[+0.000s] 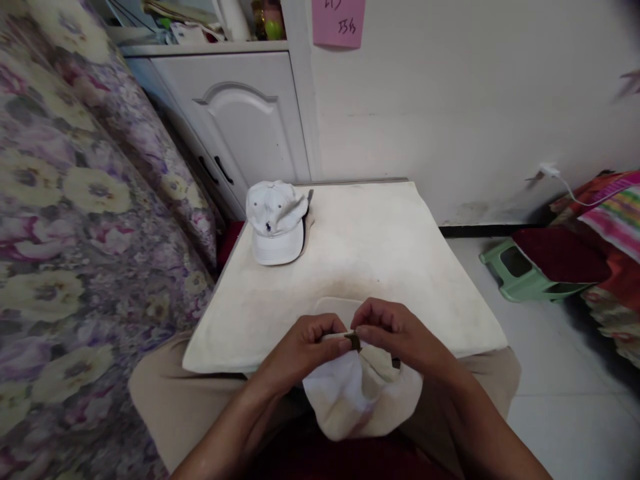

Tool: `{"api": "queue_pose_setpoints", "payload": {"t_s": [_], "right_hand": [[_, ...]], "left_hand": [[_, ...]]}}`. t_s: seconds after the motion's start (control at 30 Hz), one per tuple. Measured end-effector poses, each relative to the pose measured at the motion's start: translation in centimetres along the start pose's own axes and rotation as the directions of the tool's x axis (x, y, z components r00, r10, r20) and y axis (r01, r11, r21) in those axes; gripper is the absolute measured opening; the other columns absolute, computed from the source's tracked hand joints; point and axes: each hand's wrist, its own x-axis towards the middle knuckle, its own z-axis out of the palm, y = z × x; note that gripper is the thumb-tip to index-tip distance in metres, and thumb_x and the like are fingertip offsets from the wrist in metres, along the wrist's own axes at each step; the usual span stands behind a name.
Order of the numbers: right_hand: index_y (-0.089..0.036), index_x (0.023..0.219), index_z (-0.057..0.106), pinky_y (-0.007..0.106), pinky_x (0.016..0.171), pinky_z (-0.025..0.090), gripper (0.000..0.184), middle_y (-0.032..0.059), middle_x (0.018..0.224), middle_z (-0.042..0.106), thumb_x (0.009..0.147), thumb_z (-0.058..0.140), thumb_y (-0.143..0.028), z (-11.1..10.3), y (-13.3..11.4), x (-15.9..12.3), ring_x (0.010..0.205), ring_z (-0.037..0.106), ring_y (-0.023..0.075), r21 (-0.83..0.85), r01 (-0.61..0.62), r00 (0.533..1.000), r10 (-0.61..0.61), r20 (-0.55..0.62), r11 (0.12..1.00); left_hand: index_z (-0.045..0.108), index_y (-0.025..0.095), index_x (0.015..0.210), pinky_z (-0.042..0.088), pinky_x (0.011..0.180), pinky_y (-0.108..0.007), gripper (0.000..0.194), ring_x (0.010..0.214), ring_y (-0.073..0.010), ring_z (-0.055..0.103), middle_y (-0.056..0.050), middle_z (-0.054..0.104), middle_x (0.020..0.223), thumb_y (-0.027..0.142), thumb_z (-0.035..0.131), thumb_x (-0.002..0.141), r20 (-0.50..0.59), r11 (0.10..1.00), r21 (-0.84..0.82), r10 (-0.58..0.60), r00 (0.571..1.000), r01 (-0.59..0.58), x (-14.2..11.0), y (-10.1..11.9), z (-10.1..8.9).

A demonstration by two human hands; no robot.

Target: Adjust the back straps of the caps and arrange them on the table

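Note:
Close to my body, at the near edge of the table, both hands pinch a cream-white baseball cap (pixel 345 400). My left hand (pixel 320 343) grips it by the strap, thumb pressed near a small dark buckle (pixel 354 341). Right beside it, my right hand (pixel 387 327) is closed on the strap's other side, fingertips almost touching the left ones. The cap's crown hangs below my hands, and part of its brim lies behind them. Farther off, at the table's back left, rests a white cap (pixel 275 223) with a small dark emblem, apparently stacked on other caps.
The table (pixel 375 233) has a cream cover. A floral curtain (pixel 75 233) hangs at left, a white cabinet (pixel 245 120) stands behind, and a green stool (pixel 525 267) with a dark red cushion is at right. A pink note (pixel 338 27) is on the wall.

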Motion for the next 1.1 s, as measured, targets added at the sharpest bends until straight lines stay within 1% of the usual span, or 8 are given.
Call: {"api": "queue_pose_setpoints", "payload": {"t_s": [0.13, 0.27, 0.37, 0.6, 0.77, 0.9, 1.0, 1.1], "right_hand": [[-0.016, 0.094, 0.064, 0.018, 0.044, 0.031, 0.020, -0.0004, 0.071, 0.067, 0.089, 0.069, -0.034, -1.5, 0.1, -0.6, 0.048, 0.045, 0.0053, 0.063, -0.026, 0.996, 0.020, 0.086, 0.998], [-0.015, 0.091, 0.065, 0.016, 0.043, 0.036, 0.019, -0.0018, 0.066, 0.066, 0.085, 0.074, -0.030, -3.0, 0.9, -1.0, 0.045, 0.049, 0.0046, 0.218, 0.009, 0.993, -0.034, 0.111, 0.976], [-0.015, 0.092, 0.066, 0.016, 0.047, 0.042, 0.017, -0.0021, 0.067, 0.067, 0.083, 0.076, -0.026, -3.8, 1.4, -1.3, 0.048, 0.056, 0.0054, 0.309, 0.025, 0.991, -0.064, 0.116, 0.951], [-0.014, 0.103, 0.069, 0.016, 0.062, 0.049, 0.025, 0.0047, 0.082, 0.074, 0.081, 0.078, -0.022, -5.3, 1.4, -2.6, 0.071, 0.067, 0.0095, 0.346, 0.091, 0.966, -0.167, 0.196, 0.934], [-0.016, 0.094, 0.070, 0.015, 0.057, 0.047, 0.018, 0.0014, 0.080, 0.069, 0.079, 0.079, -0.022, -4.7, 0.0, -2.0, 0.065, 0.063, 0.0082, 0.592, 0.200, 0.961, -0.275, 0.037, 0.781], [-0.016, 0.087, 0.068, 0.017, 0.061, 0.050, 0.013, -0.0011, 0.077, 0.065, 0.080, 0.078, -0.021, -4.0, -1.9, -0.5, 0.065, 0.062, 0.0079, 0.717, 0.196, 0.971, -0.232, -0.049, 0.669], [-0.017, 0.087, 0.068, 0.019, 0.062, 0.052, 0.010, -0.0015, 0.079, 0.067, 0.082, 0.076, -0.019, -4.3, -2.0, 0.8, 0.064, 0.064, 0.0089, 0.739, 0.175, 0.983, -0.163, -0.089, 0.651], [-0.017, 0.091, 0.069, 0.019, 0.065, 0.054, 0.012, -0.0002, 0.081, 0.072, 0.080, 0.076, -0.016, -5.6, -0.5, 2.5, 0.069, 0.068, 0.0108, 0.745, 0.157, 0.987, -0.069, -0.148, 0.648]], "left_hand": [[0.062, 0.015, 0.072, 0.026, 0.046, -0.019, 0.031, 0.050, -0.0069, 0.039, 0.004, 0.053, 0.059, 0.042, 0.076, 0.075, 0.038, 0.992, -0.128, -0.006, 0.999, 0.011, 0.1, -0.4, -0.7], [0.062, 0.014, 0.068, 0.027, 0.045, -0.018, 0.033, 0.047, -0.0058, 0.040, 0.003, 0.053, 0.056, 0.041, 0.081, 0.069, 0.045, 0.964, -0.263, -0.019, 0.999, 0.030, 0.3, -0.8, -1.1], [0.065, 0.012, 0.067, 0.031, 0.044, -0.017, 0.032, 0.046, -0.0062, 0.045, 0.002, 0.057, 0.056, 0.037, 0.084, 0.066, 0.033, 0.936, -0.350, -0.036, 0.999, 0.045, 0.5, -0.7, -1.2], [0.068, 0.011, 0.068, 0.039, 0.041, -0.015, 0.028, 0.043, -0.0067, 0.052, 0.000, 0.063, 0.056, 0.031, 0.089, 0.062, 0.009, 0.857, -0.515, -0.018, 1.000, 0.020, 0.3, 0.7, -1.8], [0.073, 0.010, 0.075, 0.048, 0.046, -0.014, 0.024, 0.047, -0.0079, 0.061, -0.002, 0.069, 0.062, 0.023, 0.089, 0.064, 0.058, 0.789, -0.615, 0.037, 0.998, 0.006, 0.2, 2.9, -1.7], [0.075, 0.008, 0.088, 0.058, 0.062, -0.020, 0.028, 0.063, -0.0148, 0.071, -0.007, 0.076, 0.077, 0.015, 0.088, 0.064, 0.079, 0.713, -0.701, 0.122, 0.989, -0.032, 0.7, 4.0, -1.6], [0.074, 0.008, 0.093, 0.060, 0.064, -0.021, 0.023, 0.066, -0.0167, 0.074, -0.008, 0.078, 0.081, 0.008, 0.080, 0.071, 0.068, 0.650, -0.757, 0.173, 0.983, -0.063, 2.4, 3.4, -2.1], [0.073, 0.009, 0.094, 0.060, 0.067, -0.022, 0.017, 0.070, -0.0176, 0.075, -0.007, 0.079, 0.081, 0.004, 0.070, 0.079, -0.014, 0.589, -0.804, 0.122, 0.992, -0.084, 4.9, 1.7, -2.9]]}}
